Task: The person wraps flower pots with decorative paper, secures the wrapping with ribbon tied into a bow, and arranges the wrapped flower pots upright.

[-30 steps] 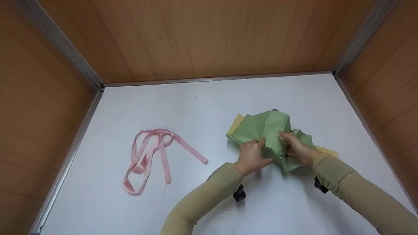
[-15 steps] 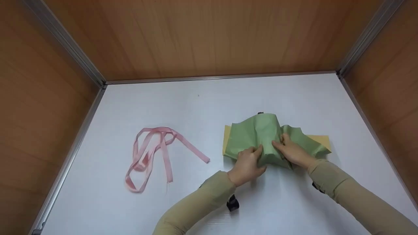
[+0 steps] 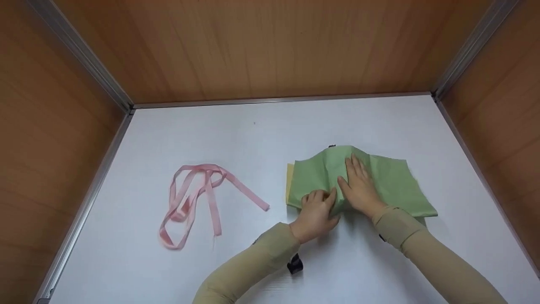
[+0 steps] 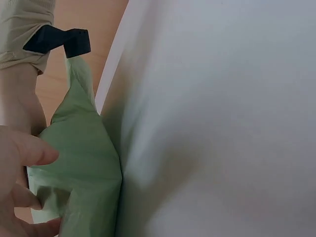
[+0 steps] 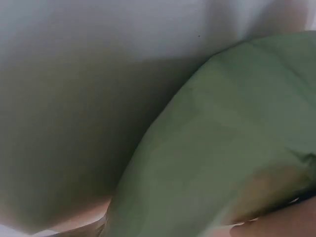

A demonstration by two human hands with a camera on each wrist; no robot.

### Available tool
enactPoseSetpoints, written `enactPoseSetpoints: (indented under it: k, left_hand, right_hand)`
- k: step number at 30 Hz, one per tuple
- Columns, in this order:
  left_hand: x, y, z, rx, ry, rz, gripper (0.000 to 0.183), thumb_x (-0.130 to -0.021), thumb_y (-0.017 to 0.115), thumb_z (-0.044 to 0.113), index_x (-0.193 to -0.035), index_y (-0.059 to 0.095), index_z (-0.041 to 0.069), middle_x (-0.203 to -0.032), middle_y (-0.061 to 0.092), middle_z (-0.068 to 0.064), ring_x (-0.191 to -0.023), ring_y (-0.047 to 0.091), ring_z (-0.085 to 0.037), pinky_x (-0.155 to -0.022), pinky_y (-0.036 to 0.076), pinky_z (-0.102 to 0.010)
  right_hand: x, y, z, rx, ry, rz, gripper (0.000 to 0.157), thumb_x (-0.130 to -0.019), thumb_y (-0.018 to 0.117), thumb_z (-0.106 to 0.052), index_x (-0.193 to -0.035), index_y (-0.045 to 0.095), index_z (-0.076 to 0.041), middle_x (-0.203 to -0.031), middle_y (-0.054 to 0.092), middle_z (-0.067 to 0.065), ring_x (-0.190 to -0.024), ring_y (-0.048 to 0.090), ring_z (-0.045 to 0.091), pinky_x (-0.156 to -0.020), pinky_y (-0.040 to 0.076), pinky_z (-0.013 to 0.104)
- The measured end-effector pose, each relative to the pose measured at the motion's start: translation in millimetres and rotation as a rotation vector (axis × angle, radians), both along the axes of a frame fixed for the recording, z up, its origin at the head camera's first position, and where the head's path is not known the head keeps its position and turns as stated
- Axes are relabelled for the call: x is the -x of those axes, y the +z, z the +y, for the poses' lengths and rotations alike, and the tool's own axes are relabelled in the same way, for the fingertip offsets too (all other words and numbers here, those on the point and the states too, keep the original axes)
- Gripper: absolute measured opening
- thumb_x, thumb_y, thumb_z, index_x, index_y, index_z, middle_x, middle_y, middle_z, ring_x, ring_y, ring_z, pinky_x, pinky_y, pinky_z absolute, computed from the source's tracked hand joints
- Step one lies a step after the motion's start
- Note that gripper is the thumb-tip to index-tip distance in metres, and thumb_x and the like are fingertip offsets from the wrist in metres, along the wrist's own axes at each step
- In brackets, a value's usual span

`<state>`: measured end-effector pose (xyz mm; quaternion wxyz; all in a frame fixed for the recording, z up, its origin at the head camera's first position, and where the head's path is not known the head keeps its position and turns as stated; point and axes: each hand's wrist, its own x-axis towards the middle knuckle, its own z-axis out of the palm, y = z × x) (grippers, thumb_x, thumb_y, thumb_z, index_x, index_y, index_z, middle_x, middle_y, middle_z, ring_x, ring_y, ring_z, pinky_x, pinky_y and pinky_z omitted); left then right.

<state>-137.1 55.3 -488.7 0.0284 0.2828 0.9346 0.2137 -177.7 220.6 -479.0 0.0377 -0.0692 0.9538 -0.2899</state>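
Note:
A green sheet of wrapping paper (image 3: 308, 177) lies draped over a raised bulge on the white table, with a yellow sheet (image 3: 290, 181) showing along its left edge. What makes the bulge is covered. My left hand (image 3: 314, 213) grips the paper at the near side of the bulge, its fingers bent over the green surface. Beside it, my right hand (image 3: 360, 190) rests on top of the bulge with fingers stretched out. The left wrist view shows fingertips against the folded green paper (image 4: 84, 153). At the far end of the bulge a small dark tip (image 3: 332, 146) pokes out.
To the left, a loosely looped pink ribbon (image 3: 249, 193) lies on the white table (image 3: 211, 135). Brown wood-grain panels (image 3: 270, 50) with metal edging close off the back and both sides. A small black device (image 3: 295, 264) shows below the left wrist.
The right hand has gone from gripping bunched paper to lying on the bulge. The paper's right part has spread out and now covers the yellow sheet there. The bundle has shifted slightly left.

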Motion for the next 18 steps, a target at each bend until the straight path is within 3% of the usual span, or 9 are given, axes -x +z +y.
enactPoseSetpoints:
  k: [9,18]
  left_hand:
    - [-2.1,-2.6,-6,0.097,-0.004,0.082,0.056,-0.09,0.061,0.037,-0.132,0.053,0.001,-0.126,0.053,-0.01,-0.121,0.042,-0.028,-0.096,0.031,-0.046]
    - [-3.5,-0.7,-7,0.124,-0.027,-0.026,0.059,-0.091,0.059,0.034,-0.138,0.045,0.0,-0.138,0.047,-0.012,-0.131,0.033,-0.032,-0.101,0.025,-0.05]
  right_hand:
    - [7.2,0.2,-4,-0.014,0.008,-0.045,0.063,-0.103,0.034,-0.027,-0.147,0.007,0.01,-0.156,-0.001,0.026,-0.143,-0.002,0.043,-0.114,0.005,0.058]
    - [5.6,-0.3,-15,-0.145,0.027,0.13,0.053,-0.1,0.039,-0.014,-0.142,0.024,0.016,-0.153,0.016,0.03,-0.143,0.012,0.042,-0.115,0.013,0.054]
